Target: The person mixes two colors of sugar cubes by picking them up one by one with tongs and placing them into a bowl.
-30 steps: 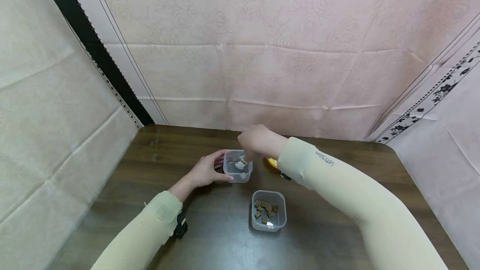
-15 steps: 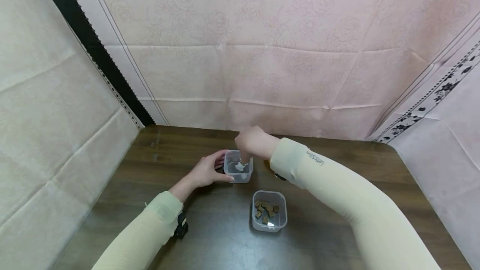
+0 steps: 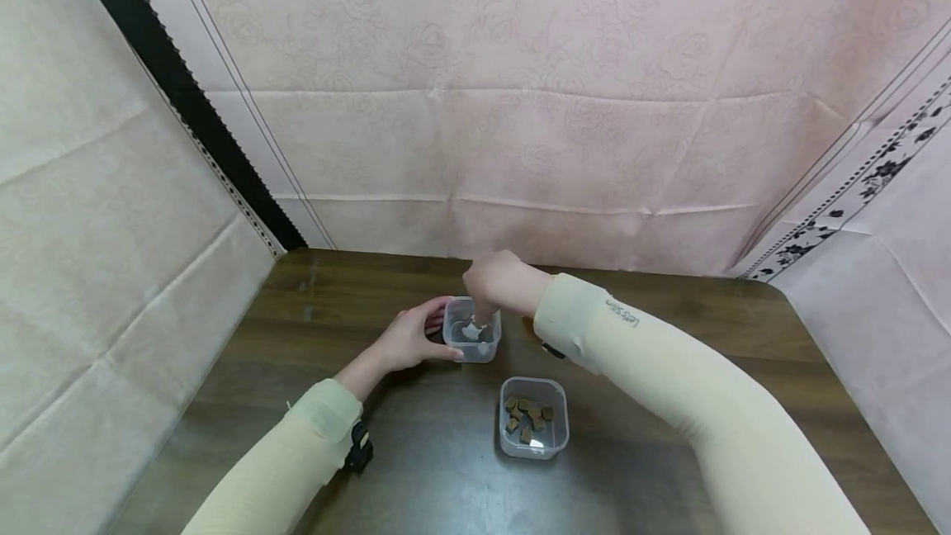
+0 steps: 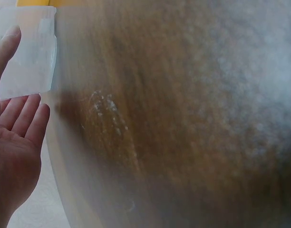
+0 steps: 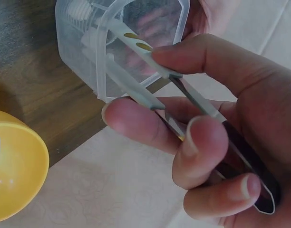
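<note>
My left hand (image 3: 407,338) holds a small clear plastic container (image 3: 471,352) from its left side. In the left wrist view, the thumb lies along one wall of this container (image 4: 33,61) and the fingertips bend at its other side. My right hand (image 3: 502,283) reaches in from the right above it. Between thumb and fingers it grips small metal tongs (image 5: 129,85) with white slotted tips. The tips are inside the container, near a ribbed white part (image 5: 79,10). Cannot tell whether they pinch anything.
A second clear container (image 3: 531,452) with several brown cubes (image 3: 534,414) stands nearer on the wooden table (image 3: 416,469). A yellow bowl (image 5: 19,166) stands right of the held container, mostly hidden by the right arm in the head view. Patterned cloth (image 3: 520,147) hangs behind the table.
My right hand has shifted slightly left, and the white tong tips have moved a little left inside the container. The right sleeve covers more of the yellow bowl. The left hand stays put.
</note>
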Demonstrator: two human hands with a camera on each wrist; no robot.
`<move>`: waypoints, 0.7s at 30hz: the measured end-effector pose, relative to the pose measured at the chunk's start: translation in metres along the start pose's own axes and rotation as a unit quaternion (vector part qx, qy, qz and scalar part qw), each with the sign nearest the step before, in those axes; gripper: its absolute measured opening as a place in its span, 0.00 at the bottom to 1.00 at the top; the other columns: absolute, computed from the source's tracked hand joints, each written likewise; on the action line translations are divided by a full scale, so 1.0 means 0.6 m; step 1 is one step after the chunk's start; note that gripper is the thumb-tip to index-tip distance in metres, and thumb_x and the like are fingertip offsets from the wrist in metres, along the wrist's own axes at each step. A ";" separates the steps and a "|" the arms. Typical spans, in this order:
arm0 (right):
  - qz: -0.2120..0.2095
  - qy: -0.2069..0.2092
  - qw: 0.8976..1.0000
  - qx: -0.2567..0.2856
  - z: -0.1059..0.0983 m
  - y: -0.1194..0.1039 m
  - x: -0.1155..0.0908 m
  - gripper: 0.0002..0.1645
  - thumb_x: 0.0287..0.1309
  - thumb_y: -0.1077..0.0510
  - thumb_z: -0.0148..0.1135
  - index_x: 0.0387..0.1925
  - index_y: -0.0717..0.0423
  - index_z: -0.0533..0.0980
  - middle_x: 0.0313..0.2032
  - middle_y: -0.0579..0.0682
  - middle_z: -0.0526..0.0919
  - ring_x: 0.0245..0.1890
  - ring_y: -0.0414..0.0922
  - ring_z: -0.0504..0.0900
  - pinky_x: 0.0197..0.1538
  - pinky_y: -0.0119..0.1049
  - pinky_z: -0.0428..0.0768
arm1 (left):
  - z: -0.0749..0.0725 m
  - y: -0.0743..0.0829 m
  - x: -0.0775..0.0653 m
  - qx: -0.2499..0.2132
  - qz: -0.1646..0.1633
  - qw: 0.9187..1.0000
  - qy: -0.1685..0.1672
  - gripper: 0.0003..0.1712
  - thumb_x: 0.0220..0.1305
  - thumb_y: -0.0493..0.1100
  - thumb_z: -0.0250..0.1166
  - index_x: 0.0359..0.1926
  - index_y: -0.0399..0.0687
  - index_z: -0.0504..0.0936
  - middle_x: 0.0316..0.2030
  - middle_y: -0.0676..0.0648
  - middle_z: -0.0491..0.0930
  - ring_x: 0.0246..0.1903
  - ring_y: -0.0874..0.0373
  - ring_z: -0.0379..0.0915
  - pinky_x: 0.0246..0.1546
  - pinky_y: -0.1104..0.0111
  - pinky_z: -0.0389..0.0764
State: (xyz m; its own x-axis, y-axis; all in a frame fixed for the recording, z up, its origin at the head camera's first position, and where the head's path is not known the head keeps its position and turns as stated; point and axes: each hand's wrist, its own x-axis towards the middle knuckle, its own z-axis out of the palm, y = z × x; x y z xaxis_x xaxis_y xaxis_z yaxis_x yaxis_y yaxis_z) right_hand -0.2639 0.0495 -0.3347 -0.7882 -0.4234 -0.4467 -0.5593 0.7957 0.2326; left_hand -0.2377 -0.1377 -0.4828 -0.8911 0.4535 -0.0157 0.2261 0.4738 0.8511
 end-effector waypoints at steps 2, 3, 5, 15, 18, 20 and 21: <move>0.000 -0.015 1.000 0.024 -0.002 0.003 -0.003 0.17 0.61 0.44 0.75 0.43 0.51 0.85 0.35 0.47 0.83 0.27 0.43 0.81 0.31 0.35 0.83 | 0.000 0.000 0.000 0.001 -0.001 1.000 0.000 0.52 0.57 0.49 0.84 0.78 0.46 0.68 0.71 0.41 0.76 0.70 0.44 0.74 0.71 0.50 0.75; 0.001 -0.019 0.999 0.031 -0.003 0.004 -0.004 0.17 0.62 0.44 0.75 0.43 0.51 0.84 0.35 0.48 0.84 0.25 0.44 0.82 0.30 0.35 0.84 | 0.000 0.000 0.000 0.001 -0.001 1.000 0.001 0.52 0.57 0.49 0.84 0.78 0.46 0.68 0.71 0.41 0.76 0.70 0.44 0.74 0.71 0.50 0.75; 0.005 -0.020 0.999 0.040 -0.004 0.007 -0.005 0.16 0.62 0.44 0.74 0.42 0.51 0.84 0.34 0.48 0.84 0.23 0.44 0.84 0.28 0.36 0.85 | 0.000 0.000 0.001 0.003 -0.001 1.000 0.001 0.52 0.57 0.49 0.85 0.78 0.47 0.68 0.71 0.42 0.76 0.70 0.44 0.74 0.71 0.50 0.75; -0.004 0.022 0.999 -0.025 0.004 0.003 -0.003 0.23 0.59 0.38 0.77 0.46 0.48 0.86 0.37 0.44 0.83 0.35 0.43 0.78 0.42 0.38 0.86 | 0.001 -0.002 0.003 0.008 -0.001 1.000 0.000 0.52 0.57 0.49 0.85 0.78 0.48 0.68 0.71 0.43 0.76 0.70 0.46 0.74 0.72 0.51 0.75; 0.000 0.023 0.999 -0.039 0.006 -0.001 -0.001 0.24 0.58 0.36 0.76 0.46 0.48 0.86 0.38 0.44 0.83 0.37 0.43 0.78 0.42 0.38 0.86 | 0.002 -0.004 0.003 0.006 0.004 1.000 0.000 0.52 0.57 0.49 0.84 0.78 0.48 0.68 0.71 0.43 0.76 0.70 0.45 0.74 0.71 0.51 0.75; 0.002 0.018 0.999 -0.042 0.006 -0.004 0.002 0.25 0.59 0.36 0.75 0.46 0.48 0.86 0.38 0.44 0.83 0.37 0.43 0.78 0.41 0.38 0.86 | 0.001 -0.003 0.002 0.005 0.007 1.000 0.002 0.51 0.57 0.49 0.84 0.78 0.47 0.69 0.70 0.43 0.77 0.70 0.45 0.74 0.71 0.50 0.75; 0.002 0.015 0.999 -0.044 0.006 -0.005 0.003 0.24 0.59 0.36 0.75 0.46 0.48 0.85 0.39 0.44 0.82 0.37 0.43 0.78 0.41 0.38 0.86 | 0.001 -0.003 0.002 0.004 0.007 1.000 0.002 0.51 0.57 0.49 0.84 0.78 0.47 0.69 0.70 0.42 0.77 0.70 0.44 0.74 0.71 0.50 0.75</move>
State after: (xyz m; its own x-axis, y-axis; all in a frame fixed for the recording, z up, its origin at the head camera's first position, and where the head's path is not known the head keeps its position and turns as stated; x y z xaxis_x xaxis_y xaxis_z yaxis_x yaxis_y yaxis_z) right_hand -0.2628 0.0480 -0.3396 -0.7974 -0.4341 -0.4193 -0.5751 0.7572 0.3097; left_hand -0.2388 -0.1373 -0.4846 -0.8896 0.4566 -0.0012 0.2421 0.4738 0.8467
